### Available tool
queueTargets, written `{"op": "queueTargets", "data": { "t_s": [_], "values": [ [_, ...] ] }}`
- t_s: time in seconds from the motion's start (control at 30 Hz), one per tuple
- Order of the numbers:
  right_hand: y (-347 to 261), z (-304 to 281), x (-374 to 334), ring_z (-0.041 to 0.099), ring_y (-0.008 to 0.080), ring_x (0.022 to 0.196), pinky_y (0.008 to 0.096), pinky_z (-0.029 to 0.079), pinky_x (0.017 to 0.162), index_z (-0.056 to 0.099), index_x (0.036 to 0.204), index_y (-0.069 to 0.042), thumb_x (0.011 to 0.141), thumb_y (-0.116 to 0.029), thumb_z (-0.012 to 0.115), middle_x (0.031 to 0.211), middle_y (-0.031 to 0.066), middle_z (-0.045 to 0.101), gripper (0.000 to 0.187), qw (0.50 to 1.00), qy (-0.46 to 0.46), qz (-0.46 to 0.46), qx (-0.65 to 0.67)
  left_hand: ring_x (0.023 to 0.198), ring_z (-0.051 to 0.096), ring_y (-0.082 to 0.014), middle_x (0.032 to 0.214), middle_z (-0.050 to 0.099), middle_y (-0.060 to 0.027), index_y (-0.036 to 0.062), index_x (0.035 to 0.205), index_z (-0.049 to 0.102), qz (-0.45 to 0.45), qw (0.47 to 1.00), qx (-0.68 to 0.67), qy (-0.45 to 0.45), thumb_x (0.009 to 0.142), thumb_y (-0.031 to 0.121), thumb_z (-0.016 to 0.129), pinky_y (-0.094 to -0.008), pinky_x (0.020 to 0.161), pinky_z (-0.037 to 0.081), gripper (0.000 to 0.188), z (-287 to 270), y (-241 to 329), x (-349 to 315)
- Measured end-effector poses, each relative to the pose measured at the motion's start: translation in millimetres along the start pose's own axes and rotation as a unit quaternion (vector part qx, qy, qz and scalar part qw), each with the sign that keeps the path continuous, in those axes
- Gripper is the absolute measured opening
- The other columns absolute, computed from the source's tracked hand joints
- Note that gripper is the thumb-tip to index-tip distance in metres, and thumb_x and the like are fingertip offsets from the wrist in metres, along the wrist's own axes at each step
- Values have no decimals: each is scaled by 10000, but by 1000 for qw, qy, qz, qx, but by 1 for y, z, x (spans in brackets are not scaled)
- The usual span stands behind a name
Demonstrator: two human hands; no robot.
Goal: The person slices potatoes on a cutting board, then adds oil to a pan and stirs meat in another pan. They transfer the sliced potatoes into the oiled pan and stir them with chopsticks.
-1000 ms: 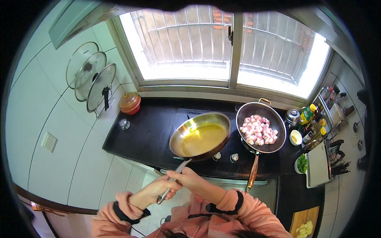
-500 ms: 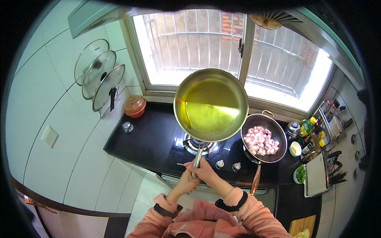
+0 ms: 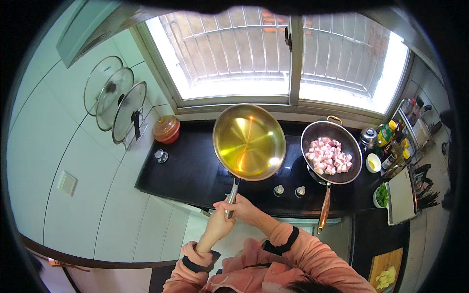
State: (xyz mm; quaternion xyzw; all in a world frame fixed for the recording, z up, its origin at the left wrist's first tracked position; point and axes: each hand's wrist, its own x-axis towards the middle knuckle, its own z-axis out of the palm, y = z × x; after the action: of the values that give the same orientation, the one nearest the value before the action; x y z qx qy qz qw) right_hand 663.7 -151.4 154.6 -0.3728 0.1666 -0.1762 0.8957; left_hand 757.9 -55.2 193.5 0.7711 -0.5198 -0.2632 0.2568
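Note:
A metal frying pan holds yellow, oil-like liquid with bright reflections across it. Both of my hands are wrapped round its long metal handle. My right hand grips higher up, towards the pan, while my left hand closes round the lower end, and the two touch. The pan is over the left part of the black stove top, hiding the left burner; I cannot tell whether it rests there. To its right, a dark frying pan with a copper-coloured handle contains pinkish meat cubes.
Glass lids hang on the left wall above a reddish lidded pot. On the right are bottles, a small white bowl, a bowl of chopped greens, knives, and a wooden board with pale slices.
The metal frying pan has come down towards the stove, and its tilt has changed, with the liquid now spread more evenly over its base. Both hands keep their grip. The head view has shifted.

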Motion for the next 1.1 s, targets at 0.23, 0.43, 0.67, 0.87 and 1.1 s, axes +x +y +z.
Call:
{"op": "queueTargets", "data": {
  "t_s": [0.23,0.43,0.67,0.87,1.1],
  "values": [
    [17,-6,5,588,252,993,378,472,883,487,920,-39,872,-103,614,1116,203,601,150,999,11,24,45,815,615,-421,845,624,-253,-10,1078,499,-32,999,24,-33,733,131,595,-460,684,481,385,1,-9,0],
    [9,-4,5,605,233,939,366,496,826,512,917,-36,885,-126,604,1111,185,612,133,998,9,40,42,810,617,-408,827,625,-233,-5,1053,523,-35,998,11,-47,727,126,591,-437,680,484,358,-3,-8,6],
    [11,-9,8,602,149,819,312,497,754,596,930,-28,899,-210,611,1036,133,637,185,999,9,45,-18,550,592,-199,716,592,-118,-14,1102,508,-8,995,-17,-100,731,83,574,-326,484,464,389,-17,-4,13],
    [7,-5,0,599,125,767,255,475,682,637,918,-25,899,-271,616,854,53,628,248,997,11,57,-44,510,561,-178,701,573,-88,-24,1010,525,-106,970,-117,-187,747,93,582,-300,464,444,294,-34,16,11],
    [-3,-4,-7,563,115,684,252,458,624,650,881,-11,902,-306,607,786,36,620,299,996,7,59,-63,413,464,-86,583,494,0,9,858,541,-130,927,-265,-231,756,52,592,-224,376,355,122,-29,11,16]
  ]
}}
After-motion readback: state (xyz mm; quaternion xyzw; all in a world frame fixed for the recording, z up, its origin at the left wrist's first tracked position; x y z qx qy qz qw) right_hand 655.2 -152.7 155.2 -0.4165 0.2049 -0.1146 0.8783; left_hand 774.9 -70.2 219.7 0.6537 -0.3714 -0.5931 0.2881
